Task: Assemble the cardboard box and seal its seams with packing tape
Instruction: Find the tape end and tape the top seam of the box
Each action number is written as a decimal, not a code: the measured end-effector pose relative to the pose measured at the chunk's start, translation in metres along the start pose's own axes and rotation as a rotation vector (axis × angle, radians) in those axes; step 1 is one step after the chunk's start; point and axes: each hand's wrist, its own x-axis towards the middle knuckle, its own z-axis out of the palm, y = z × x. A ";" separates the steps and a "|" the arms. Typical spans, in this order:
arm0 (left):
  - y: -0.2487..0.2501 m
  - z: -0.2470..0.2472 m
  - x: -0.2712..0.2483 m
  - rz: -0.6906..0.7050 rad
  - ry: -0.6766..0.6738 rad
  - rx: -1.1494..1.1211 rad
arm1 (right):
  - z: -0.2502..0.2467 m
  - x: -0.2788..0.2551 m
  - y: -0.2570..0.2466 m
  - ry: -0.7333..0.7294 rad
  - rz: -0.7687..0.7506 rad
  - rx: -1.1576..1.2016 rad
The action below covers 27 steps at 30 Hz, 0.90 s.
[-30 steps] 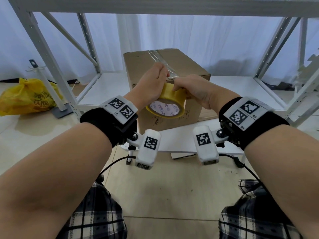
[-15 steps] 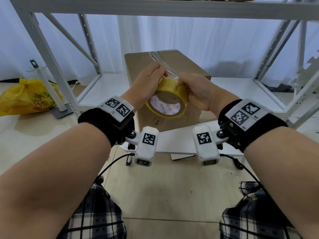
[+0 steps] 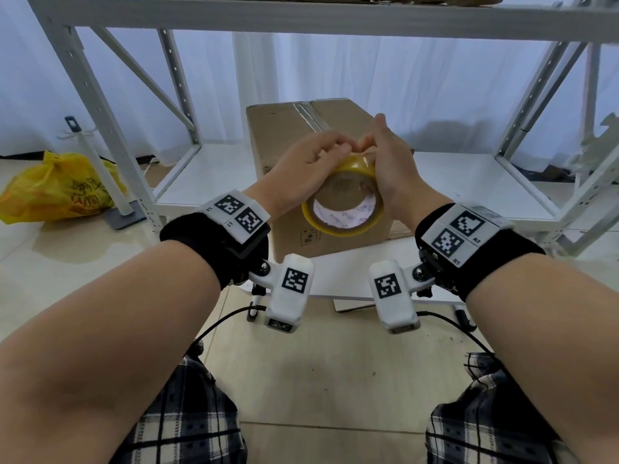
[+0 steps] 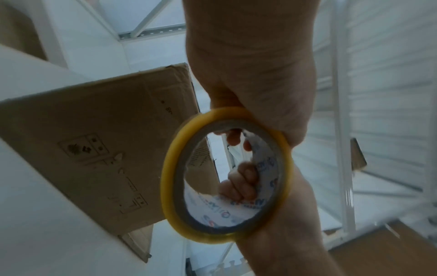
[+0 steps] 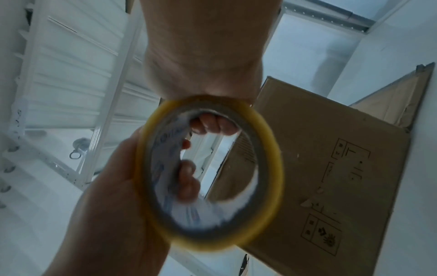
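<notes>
The closed brown cardboard box (image 3: 278, 135) stands on the low white shelf, with a strip of clear tape (image 3: 306, 112) along its top seam. In front of it both hands hold a yellow roll of packing tape (image 3: 335, 232) upright in the air. My left hand (image 3: 321, 155) grips the roll's top left and my right hand (image 3: 378, 152) its top right; their fingertips meet on the top rim. In the left wrist view, fingers (image 4: 243, 183) curl inside the roll (image 4: 170, 179). The right wrist view shows the same roll (image 5: 272, 186) beside the box (image 5: 331, 149).
White metal shelving (image 3: 110, 128) frames the box, with a crossbar overhead and posts at both sides. A yellow plastic bag (image 3: 57, 189) and a white pole on a grey base (image 3: 97, 172) stand on the tiled floor at the left. Flat cardboard (image 3: 400, 229) lies by the box.
Both hands have shifted up onto the top of the roll until their fingertips meet. The roll has turned so that its opening faces me more squarely.
</notes>
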 end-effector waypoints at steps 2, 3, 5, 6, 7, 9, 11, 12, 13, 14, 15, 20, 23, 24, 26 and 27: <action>0.000 0.002 0.000 0.004 -0.084 0.098 | 0.002 0.000 0.002 -0.057 0.084 0.075; -0.001 0.003 0.000 -0.018 -0.097 0.097 | 0.002 0.001 0.004 -0.072 0.124 0.097; -0.003 0.004 0.000 -0.051 -0.076 0.058 | 0.003 0.005 0.006 -0.075 0.177 0.127; -0.003 0.004 0.000 -0.059 -0.059 0.033 | 0.003 0.006 0.006 -0.068 0.188 0.144; -0.003 0.004 0.000 -0.061 -0.040 0.013 | 0.003 0.008 0.006 -0.060 0.190 0.163; -0.003 0.005 0.001 -0.065 0.013 -0.025 | 0.001 0.008 0.005 -0.054 0.189 0.219; -0.004 0.005 0.003 -0.088 0.075 -0.102 | -0.002 0.006 0.002 -0.071 0.168 0.304; -0.005 0.005 0.004 -0.110 0.105 -0.156 | -0.004 0.005 0.001 -0.087 0.143 0.320; -0.006 0.005 0.005 -0.130 0.138 -0.204 | -0.005 0.005 0.001 -0.106 0.112 0.300; -0.007 0.004 0.007 -0.143 0.175 -0.235 | -0.006 0.005 0.002 -0.133 0.081 0.252; -0.008 0.003 0.008 -0.147 0.213 -0.243 | -0.005 0.006 0.003 -0.161 0.052 0.197; -0.006 0.007 0.007 -0.099 0.203 -0.154 | 0.000 0.004 0.008 -0.102 -0.028 0.056; -0.003 0.006 0.005 -0.106 0.168 -0.172 | 0.000 0.003 0.007 -0.027 -0.046 0.039; -0.002 0.005 0.005 -0.093 0.150 -0.159 | 0.000 0.003 0.007 -0.008 -0.047 0.037; -0.003 0.001 0.006 -0.055 0.057 -0.072 | -0.001 0.005 0.007 0.020 -0.044 0.020; -0.005 0.000 0.006 -0.037 -0.004 -0.007 | -0.001 0.006 0.006 0.034 -0.041 0.008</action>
